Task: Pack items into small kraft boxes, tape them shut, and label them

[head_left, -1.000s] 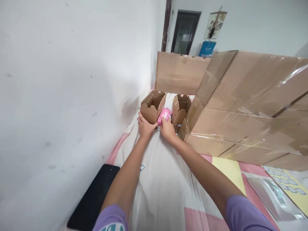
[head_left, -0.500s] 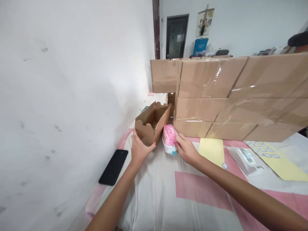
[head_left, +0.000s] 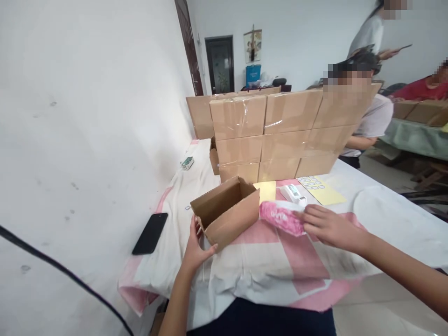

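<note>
An open-topped brown cardboard box (head_left: 233, 219) stands on the cloth-covered table in front of me. My left hand (head_left: 199, 247) grips its near left end, thumb on the front side and fingers round the corner. To the right of the box is a pink and white soft plastic packet (head_left: 283, 217), tilted, with printed letters too blurred to read. My right hand (head_left: 324, 225) holds this packet by its right end, fingers pressed on it. A white device with a small screen (head_left: 293, 193) lies just behind the packet, beside a yellow sheet (head_left: 266, 190).
A black phone (head_left: 150, 233) lies left by the wall. A small green and white box (head_left: 187, 163) sits farther back. Taped cardboard boxes (head_left: 283, 135) form a wall across the table. Another yellow sheet with stickers (head_left: 322, 190) lies right. A person (head_left: 374, 116) sits behind the cardboard.
My view has swung right and back. The cardboard box has come nearer and turned, with my left hand still on it. My right hand has carried the packet rightward, away from the box.
</note>
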Tool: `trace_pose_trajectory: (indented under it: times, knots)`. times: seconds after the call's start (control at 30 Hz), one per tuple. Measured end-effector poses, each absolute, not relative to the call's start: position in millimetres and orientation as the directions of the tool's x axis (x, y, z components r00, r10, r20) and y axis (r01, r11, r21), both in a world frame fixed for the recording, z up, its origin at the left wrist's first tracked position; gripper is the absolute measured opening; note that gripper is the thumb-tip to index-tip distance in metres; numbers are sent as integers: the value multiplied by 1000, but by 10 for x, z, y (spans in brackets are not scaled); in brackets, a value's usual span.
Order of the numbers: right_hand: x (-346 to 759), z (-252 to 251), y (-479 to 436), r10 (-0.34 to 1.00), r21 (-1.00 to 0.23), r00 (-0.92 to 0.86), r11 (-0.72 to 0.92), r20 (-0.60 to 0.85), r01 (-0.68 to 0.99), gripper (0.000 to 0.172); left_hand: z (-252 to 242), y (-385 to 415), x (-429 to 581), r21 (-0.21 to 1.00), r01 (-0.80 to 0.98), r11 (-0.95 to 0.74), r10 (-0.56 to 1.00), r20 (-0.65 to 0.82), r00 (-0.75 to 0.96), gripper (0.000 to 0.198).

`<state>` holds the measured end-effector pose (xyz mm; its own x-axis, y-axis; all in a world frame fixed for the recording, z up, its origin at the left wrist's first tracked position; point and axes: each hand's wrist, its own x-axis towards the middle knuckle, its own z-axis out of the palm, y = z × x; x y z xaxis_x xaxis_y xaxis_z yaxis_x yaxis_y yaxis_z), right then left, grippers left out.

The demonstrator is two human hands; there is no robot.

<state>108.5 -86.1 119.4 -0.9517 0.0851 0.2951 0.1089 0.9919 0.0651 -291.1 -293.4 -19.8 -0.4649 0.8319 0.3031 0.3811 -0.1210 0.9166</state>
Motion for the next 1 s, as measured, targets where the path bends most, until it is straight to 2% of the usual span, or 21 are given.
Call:
trace_pose_trajectory:
  times: [0.07,0.2,0.3,0.4,0.47,0.53,0.6,0.67,0.8,0.87,0.93,1.0]
  knots:
    - [1195,1064,-981,-15,145,-970,989,245,21,29,-259,-2938,-2947,920,362,-150,846,309,-435,127]
    - [1227,831,-1189,16,176,-978,983,206,53,30,-319,-2953,-2965,924,341,-171,859,310,-408,123]
    - [1154,831,-1270,71,128,-979,987,193,96,26,-313,-2963,-2939,925,338,-175,861,310,-403,123]
    - [1037,891,-1307,137,2,-971,990,195,140,23,-282,-2967,-2913,922,340,-186,862,319,-394,126]
    - [935,897,-1298,233,-76,-946,972,225,222,24,-256,-2967,-2902,919,344,-193,863,326,-387,126]
    - [808,871,-1254,412,-115,-872,911,263,396,33,-232,-2968,-2898,916,348,-198,864,331,-379,125]
    - [657,840,-1190,587,-105,-773,808,242,580,42,-218,-2969,-2898,915,350,-203,866,335,-372,124]
    - [495,836,-1137,696,-44,-704,715,143,698,44,-220,-2969,-2902,915,347,-206,868,335,-367,124]
    - [235,934,-1131,815,111,-579,576,-13,810,41,-256,-2968,-2914,918,340,-205,873,329,-361,125]
    - [185,1004,-1146,859,145,-508,511,-62,847,42,-272,-2967,-2919,917,340,-208,874,330,-356,126]
    - [204,1062,-1127,880,115,-463,474,-108,873,44,-280,-2965,-2922,915,344,-213,876,334,-348,126]
    - [284,1101,-1063,868,8,-473,479,-148,878,45,-285,-2963,-2925,911,349,-218,878,340,-337,126]
